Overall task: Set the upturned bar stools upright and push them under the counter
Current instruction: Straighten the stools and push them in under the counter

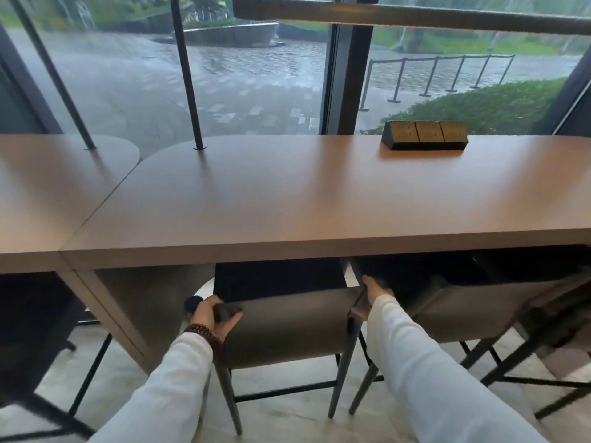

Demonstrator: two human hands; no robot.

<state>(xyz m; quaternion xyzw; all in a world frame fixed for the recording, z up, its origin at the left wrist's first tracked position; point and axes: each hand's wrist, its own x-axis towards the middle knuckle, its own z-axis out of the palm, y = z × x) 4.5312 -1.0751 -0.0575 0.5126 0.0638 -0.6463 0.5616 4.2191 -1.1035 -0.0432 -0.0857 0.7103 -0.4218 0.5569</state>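
Grey-backed bar stool point(287, 324) stands upright on its legs, seat tucked under the brown counter point(287, 203). Fingers of the left hand point(214, 314) curl round the backrest's left top corner. At the right corner sits the right hand point(375, 290), grip unclear. Just right, a second stool point(463, 308) also sits under the counter

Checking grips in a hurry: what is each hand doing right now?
Left hand: closed round the left end of the stool back.
Right hand: on the back's right end; fingers hidden, grip cannot be told.
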